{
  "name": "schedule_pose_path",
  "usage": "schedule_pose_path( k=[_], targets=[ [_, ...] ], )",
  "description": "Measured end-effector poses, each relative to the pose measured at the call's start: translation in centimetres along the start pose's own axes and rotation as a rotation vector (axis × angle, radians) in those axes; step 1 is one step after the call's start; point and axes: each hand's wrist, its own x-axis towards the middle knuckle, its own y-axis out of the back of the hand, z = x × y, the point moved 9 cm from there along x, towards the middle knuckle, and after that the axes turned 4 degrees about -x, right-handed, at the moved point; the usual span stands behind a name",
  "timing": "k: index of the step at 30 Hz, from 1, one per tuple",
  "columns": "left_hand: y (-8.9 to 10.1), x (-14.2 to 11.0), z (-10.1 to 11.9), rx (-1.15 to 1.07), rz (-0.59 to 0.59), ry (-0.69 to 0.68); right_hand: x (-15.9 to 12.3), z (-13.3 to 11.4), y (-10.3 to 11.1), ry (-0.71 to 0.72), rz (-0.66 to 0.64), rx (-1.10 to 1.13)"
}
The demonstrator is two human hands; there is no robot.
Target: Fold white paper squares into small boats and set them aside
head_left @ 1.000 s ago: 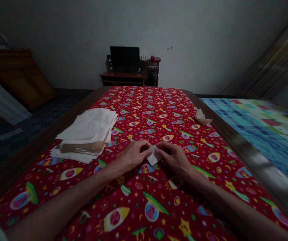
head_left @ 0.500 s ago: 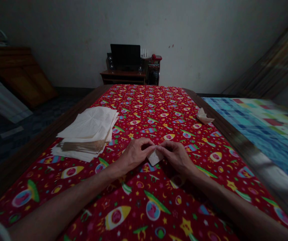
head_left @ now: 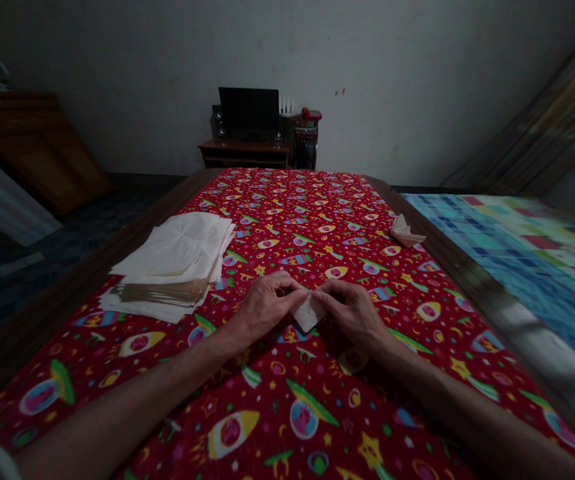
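My left hand [head_left: 263, 309] and my right hand [head_left: 353, 311] meet in the middle of the table, both pinched on a small folded piece of white paper [head_left: 307, 313]. Fingertips of both hands grip its upper edge, and its lower corner points down toward me. The paper sits just above the red patterned tablecloth [head_left: 292, 393]. To the left of my left hand lies a stack of white paper sheets [head_left: 175, 263].
A small folded paper shape [head_left: 405, 232] rests near the table's right edge. The wooden table rim [head_left: 472, 280] borders a blue patterned mat [head_left: 522, 260] on the right. A low stand with a dark screen [head_left: 249, 117] is against the far wall.
The fingers of both hands have closed in over the top of the folded paper, covering more of it. The arms have stayed in place.
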Motion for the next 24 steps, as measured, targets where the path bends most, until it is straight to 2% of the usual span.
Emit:
schedule_pose_path(
  k=[5, 10, 13, 17, 21, 24],
  targets=[
    [0.3, 0.0, 0.1, -0.003, 0.030, -0.003, -0.1, 0.0, 0.2, -0.007, 0.002, 0.007],
    [1.4, -0.1, -1.6, -0.014, 0.122, 0.051, 0.1, 0.1, 1.2, -0.003, 0.087, -0.015],
    [1.5, -0.2, -2.3, -0.033, 0.136, 0.077, 0.1, 0.1, 1.6, 0.022, 0.119, -0.013],
    [1.5, -0.3, -2.7, -0.016, 0.157, 0.085, 0.0, 0.2, 2.1, 0.050, 0.167, -0.028],
    [2.0, -0.3, -3.2, -0.018, 0.192, 0.096, 0.1, 1.0, 2.7, 0.015, 0.207, -0.024],
    [2.3, -0.3, -3.4, -0.028, 0.201, 0.091, 0.1, 1.0, 3.1, 0.034, 0.228, -0.091]
  ],
)
